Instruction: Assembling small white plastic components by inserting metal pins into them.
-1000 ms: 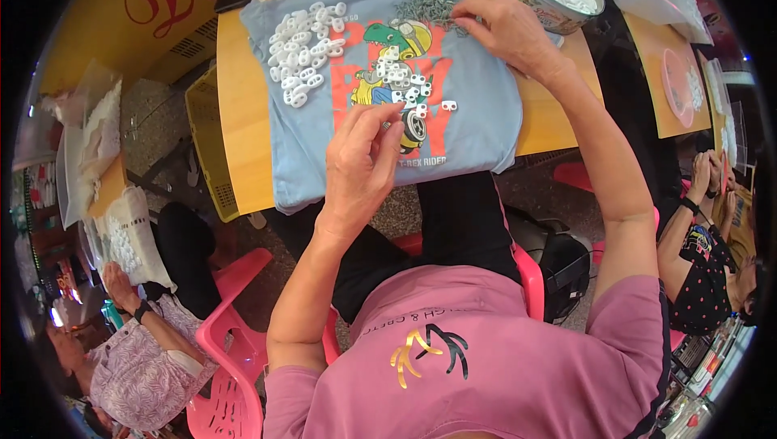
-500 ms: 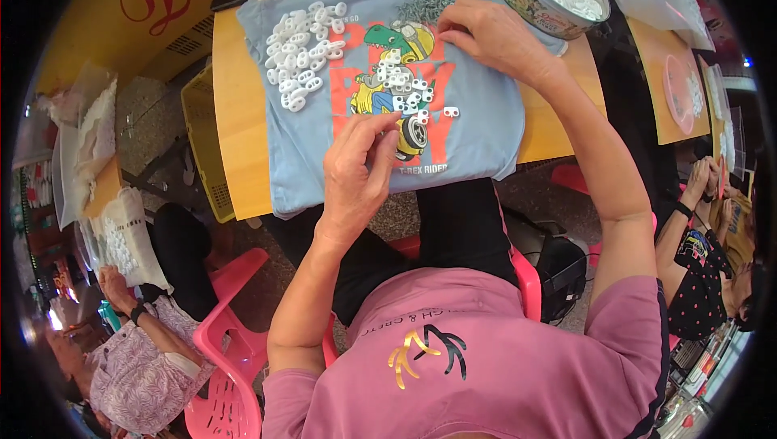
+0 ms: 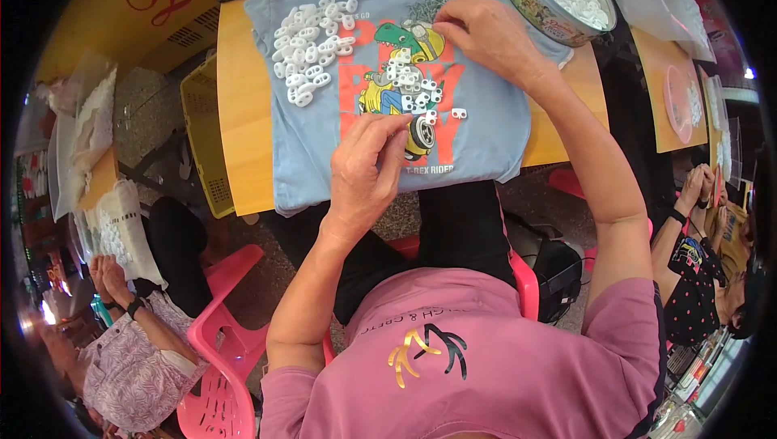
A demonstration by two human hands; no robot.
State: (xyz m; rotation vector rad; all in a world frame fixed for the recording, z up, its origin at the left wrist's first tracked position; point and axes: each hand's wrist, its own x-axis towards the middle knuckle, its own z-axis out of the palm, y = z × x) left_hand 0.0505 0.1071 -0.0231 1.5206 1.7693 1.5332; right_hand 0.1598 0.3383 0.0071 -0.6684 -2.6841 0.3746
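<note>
Blue cloth [image 3: 307, 148] covers the table [image 3: 243, 156], white pieces [image 3: 403, 72] mid-cloth; my left hand [image 3: 366, 164] and right hand [image 3: 490, 41] curl into near-pinches, contents I can't tell; one careless wrist could scatter the grey pile [image 3: 426, 8]!

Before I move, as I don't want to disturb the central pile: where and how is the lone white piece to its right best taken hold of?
Probably by opposite edges, in a fingertip pinch from the right. The lone white piece is small and appears to lie flat on the blue shirt, apart from the central pile on its left, with bare cloth on its right.
</note>
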